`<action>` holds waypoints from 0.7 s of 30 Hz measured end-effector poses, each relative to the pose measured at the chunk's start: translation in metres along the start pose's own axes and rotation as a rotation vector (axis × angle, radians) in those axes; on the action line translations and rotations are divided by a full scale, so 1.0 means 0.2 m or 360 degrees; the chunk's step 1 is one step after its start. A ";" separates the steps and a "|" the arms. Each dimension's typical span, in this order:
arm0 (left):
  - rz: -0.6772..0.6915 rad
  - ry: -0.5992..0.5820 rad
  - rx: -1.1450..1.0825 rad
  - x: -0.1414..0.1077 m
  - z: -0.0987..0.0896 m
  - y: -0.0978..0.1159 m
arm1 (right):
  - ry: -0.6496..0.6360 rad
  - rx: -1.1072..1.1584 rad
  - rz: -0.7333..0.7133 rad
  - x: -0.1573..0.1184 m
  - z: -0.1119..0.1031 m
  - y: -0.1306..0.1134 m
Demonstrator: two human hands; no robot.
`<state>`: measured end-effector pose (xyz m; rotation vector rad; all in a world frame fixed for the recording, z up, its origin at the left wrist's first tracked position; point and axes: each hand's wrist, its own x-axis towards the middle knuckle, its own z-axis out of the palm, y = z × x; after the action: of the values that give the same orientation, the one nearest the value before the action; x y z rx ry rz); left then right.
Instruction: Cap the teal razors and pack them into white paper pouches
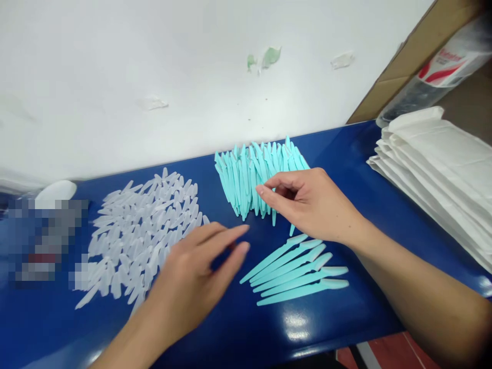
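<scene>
My left hand hovers over the blue table between the pale translucent pieces and the teal sticks, thumb and forefinger apart, holding nothing. My right hand is at the front right of the teal pile, its thumb and fingertips drawn together; whether anything small is between them is hidden. Several teal sticks with pale blade-like ends lie fanned out below my right hand. At the left, a spread heap of translucent pieces lies on the table.
On the right lie stacked white sheets or bags, with a plastic bottle and cardboard behind. A white wall borders the back of the blue table. A white round object lies far left beside a blurred patch.
</scene>
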<state>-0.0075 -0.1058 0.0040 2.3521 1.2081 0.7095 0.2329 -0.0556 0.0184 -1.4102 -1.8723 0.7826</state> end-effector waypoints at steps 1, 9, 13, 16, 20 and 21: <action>-0.0101 0.0060 0.0033 -0.03 -0.07 -0.02 | -0.0005 -0.0004 0.0010 0.00 0.00 0.00; -0.0693 0.0218 0.0254 -0.38 -0.30 -0.19 | -0.0145 -0.0168 -0.0015 -0.02 0.06 0.00; -0.0712 0.0135 0.0267 -0.45 -0.23 -0.18 | -0.0270 -0.0298 -0.0060 -0.02 0.09 0.00; -0.0544 0.0101 0.0346 -0.41 -0.18 -0.15 | -0.0336 -0.0381 -0.0062 -0.01 0.10 -0.02; -0.0405 0.0162 0.0358 -0.25 -0.14 -0.12 | -0.0397 -0.0506 -0.0050 0.01 0.10 -0.04; -0.0412 0.0164 0.0331 -0.18 -0.13 -0.12 | -0.0399 -0.0537 -0.0048 0.01 0.10 -0.05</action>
<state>-0.0556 -0.1196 0.0027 2.2810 1.6664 0.6504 0.2112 -0.0571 0.0140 -1.5374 -2.2987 0.6756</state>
